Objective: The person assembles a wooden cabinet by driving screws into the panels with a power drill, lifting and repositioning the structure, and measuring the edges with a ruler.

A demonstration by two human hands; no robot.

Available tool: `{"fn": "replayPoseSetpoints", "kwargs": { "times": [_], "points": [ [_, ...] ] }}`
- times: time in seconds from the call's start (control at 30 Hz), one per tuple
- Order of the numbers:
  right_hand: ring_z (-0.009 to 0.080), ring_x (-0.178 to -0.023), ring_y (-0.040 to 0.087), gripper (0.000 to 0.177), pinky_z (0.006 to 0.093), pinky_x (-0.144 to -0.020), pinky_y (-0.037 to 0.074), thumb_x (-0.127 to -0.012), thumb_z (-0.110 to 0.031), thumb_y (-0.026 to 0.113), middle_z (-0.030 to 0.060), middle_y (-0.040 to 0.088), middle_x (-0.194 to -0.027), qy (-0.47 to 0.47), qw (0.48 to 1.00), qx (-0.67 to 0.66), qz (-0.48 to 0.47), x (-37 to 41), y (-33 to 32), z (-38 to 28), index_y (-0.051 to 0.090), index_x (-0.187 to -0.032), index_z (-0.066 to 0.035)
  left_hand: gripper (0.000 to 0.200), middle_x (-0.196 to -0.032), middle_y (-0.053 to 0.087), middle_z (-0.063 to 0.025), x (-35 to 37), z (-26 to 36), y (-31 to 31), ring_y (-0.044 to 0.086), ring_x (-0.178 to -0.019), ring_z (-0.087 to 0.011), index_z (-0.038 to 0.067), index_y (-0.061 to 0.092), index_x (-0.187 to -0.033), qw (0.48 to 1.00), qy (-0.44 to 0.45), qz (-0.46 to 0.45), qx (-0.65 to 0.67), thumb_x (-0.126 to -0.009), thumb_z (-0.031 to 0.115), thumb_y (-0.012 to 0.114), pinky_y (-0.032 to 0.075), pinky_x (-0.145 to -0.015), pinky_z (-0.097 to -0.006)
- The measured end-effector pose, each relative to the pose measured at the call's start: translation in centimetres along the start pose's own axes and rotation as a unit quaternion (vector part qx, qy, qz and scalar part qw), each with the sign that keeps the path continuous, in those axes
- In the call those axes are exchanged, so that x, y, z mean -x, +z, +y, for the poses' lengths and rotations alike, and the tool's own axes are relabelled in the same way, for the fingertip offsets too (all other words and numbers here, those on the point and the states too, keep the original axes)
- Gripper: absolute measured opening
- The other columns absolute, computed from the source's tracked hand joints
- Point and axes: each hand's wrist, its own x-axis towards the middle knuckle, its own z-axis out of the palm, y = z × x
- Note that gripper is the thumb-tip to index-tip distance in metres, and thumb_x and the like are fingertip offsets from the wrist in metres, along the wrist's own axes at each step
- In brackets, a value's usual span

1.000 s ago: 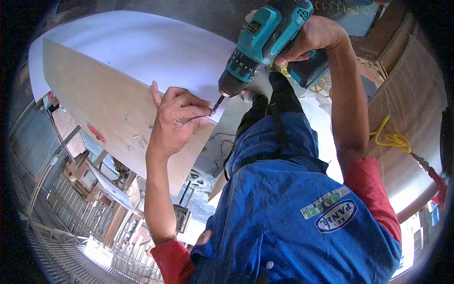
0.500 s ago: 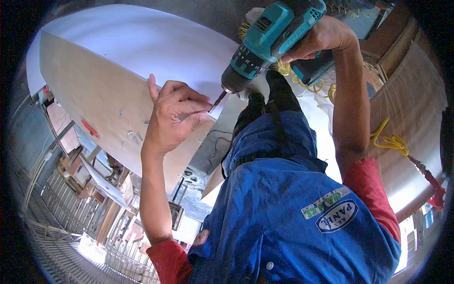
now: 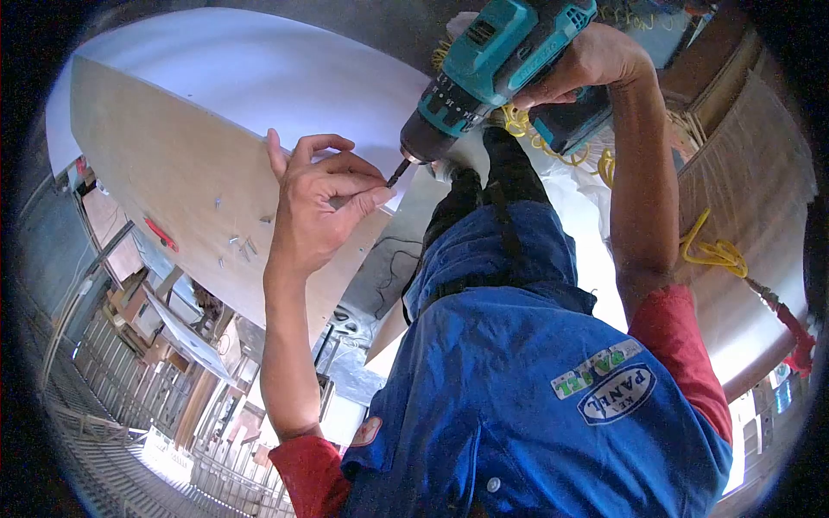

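My right hand [image 3: 596, 60] grips a teal cordless drill [image 3: 488, 65] by its handle. The bit [image 3: 399, 173] points down-left at the near edge of a plywood board [image 3: 164, 164]. My left hand [image 3: 319, 211] rests on that board. Its thumb and fingers are pinched together right at the bit's tip, apparently on a small screw that I can barely make out. Behind the board lies a white panel [image 3: 259, 78].
Several loose screws [image 3: 240, 246] and a small red item [image 3: 161, 233] lie on the plywood. A yellow cord [image 3: 712, 252] hangs at the right beside a brown panel. My blue shirt and dark trousers fill the lower middle. Metal racks and stacked boards show at the lower left.
The drill and my left hand have shifted slightly upward together. The bit tip now sits closer against my pinched fingers.
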Motion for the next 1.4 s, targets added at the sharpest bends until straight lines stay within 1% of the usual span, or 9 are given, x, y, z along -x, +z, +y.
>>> {"fn": "replayPoseSetpoints", "kwargs": {
  "times": [0.23, 0.3, 0.4, 0.63, 0.73, 0.8, 1.0, 1.17, 1.4],
  "points": [
    [0.0198, -0.086, 0.066, 0.026, 0.0294, -0.073, 0.052, -0.08, -0.007, 0.071, 0.0077, 0.069, -0.1, -0.032, 0.997, 0.064, -0.005, -0.3, 0.0, -0.1, 0.071, -0.106, -0.009, 0.01, -0.082, 0.07, 0.0031, 0.1, -0.1, 0.1, 0.051, -0.106, -0.0192, 0.014, 0.076, -0.076, 1.0, 0.007, 0.002, -0.009, -0.073, 0.024, 0.074, -0.003, -0.112, -0.0526],
    [0.014, -0.07, 0.063, 0.022, 0.0245, -0.057, 0.049, -0.081, -0.011, 0.071, 0.0063, 0.069, -0.087, 0.201, 0.937, -0.287, 0.004, 0.5, 1.2, 0.2, 0.072, -0.104, -0.008, 0.01, -0.082, 0.07, 0.0033, 0.1, -0.2, 0.2, 0.052, -0.106, -0.0192, 0.014, 0.076, -0.076, 1.0, 0.011, 0.004, -0.01, -0.073, 0.023, 0.074, -0.003, -0.112, -0.0526],
    [0.0084, -0.057, 0.056, 0.021, 0.0216, -0.045, 0.04, -0.083, -0.013, 0.07, 0.0042, 0.067, -0.074, 0.332, 0.848, -0.413, 0.01, -1.4, -0.4, -1.2, 0.072, -0.103, -0.007, 0.01, -0.081, 0.069, 0.0034, 0.1, -0.2, 0.2, 0.052, -0.105, -0.019, 0.014, 0.075, -0.074, 1.0, 0.015, 0.01, -0.011, -0.073, 0.023, 0.074, -0.003, -0.112, -0.0525],
    [0.0073, -0.053, 0.052, 0.018, 0.0223, -0.043, 0.037, -0.083, -0.012, 0.07, 0.003, 0.064, -0.07, 0.287, 0.849, -0.443, 0.011, -0.8, 0.6, -0.2, 0.072, -0.1, -0.004, 0.012, -0.091, 0.067, 0.0033, 0.6, -1.2, -0.7, 0.053, -0.106, -0.0159, 0.014, 0.074, -0.088, 0.999, 0.027, -0.009, 0.021, -0.077, 0.018, 0.069, -0.005, -0.112, -0.0526],
    [0.0093, -0.052, 0.052, 0.02, 0.0236, -0.044, 0.038, -0.083, -0.013, 0.071, 0.0024, 0.063, -0.069, 0.105, 0.985, -0.14, 0.001, -0.6, 0.8, 0.1, 0.071, -0.101, -0.003, 0.015, -0.097, 0.066, 0.0024, 0.6, -1.5, -0.9, 0.053, -0.108, -0.0156, 0.013, 0.072, -0.092, 0.999, 0.033, -0.021, 0.032, -0.078, 0.015, 0.067, -0.005, -0.112, -0.052],
    [0.0114, -0.054, 0.053, 0.015, 0.025, -0.047, 0.04, -0.081, -0.01, 0.073, 0.0028, 0.061, -0.068, 0.351, 0.809, -0.469, 0.04, -1.2, 0.3, -1.2, 0.07, -0.094, -0.002, 0.015, -0.099, 0.065, 0.0019, 0.5, -1.6, -0.9, 0.053, -0.108, -0.0157, 0.013, 0.071, -0.092, 0.999, 0.032, -0.024, 0.028, -0.079, 0.013, 0.066, -0.005, -0.112, -0.0516],
    [0.0081, -0.042, 0.048, 0.012, 0.0239, -0.038, 0.036, -0.079, -0.012, 0.073, 0.0016, 0.055, -0.052, 0.353, 0.882, -0.31, 0.012, -1.4, 0.3, -0.7, 0.069, -0.079, -0.001, 0.004, -0.087, 0.064, -0.0003, 0.7, -2.0, 0.5, 0.057, -0.099, -0.0185, 0.012, 0.067, -0.076, 0.997, 0.068, 0.038, 0.007, -0.08, 0.013, 0.064, 0.004, -0.113, -0.0518],
    [0.0082, -0.041, 0.049, 0.015, 0.0242, -0.037, 0.035, -0.078, -0.014, 0.074, 0.0011, 0.054, -0.051, 0.361, 0.88, -0.3, 0.081, -2.1, 0.0, -2.0, 0.067, -0.073, -0.002, 0.015, -0.073, 0.059, -0.0035, -0.5, -1.7, 4.0, 0.057, -0.081, -0.0195, 0.007, 0.059, -0.065, 0.96, 0.016, 0.254, -0.118, -0.08, 0.01, 0.062, 0.024, -0.108, -0.0479],
    [0.0097, -0.042, 0.054, 0.014, 0.022, -0.038, 0.037, -0.071, -0.014, 0.078, 0.001, 0.059, -0.056, 0.28, 0.933, -0.204, 0.096, -0.6, 1.6, -1.0, 0.069, -0.074, -0.004, 0.018, -0.066, 0.053, -0.0044, -0.6, -1.5, 4.2, 0.053, -0.073, -0.0204, 0.005, 0.057, -0.062, 0.952, 0.027, 0.268, -0.144, -0.079, 0.009, 0.062, 0.029, -0.105, -0.0467]
  ]
}}
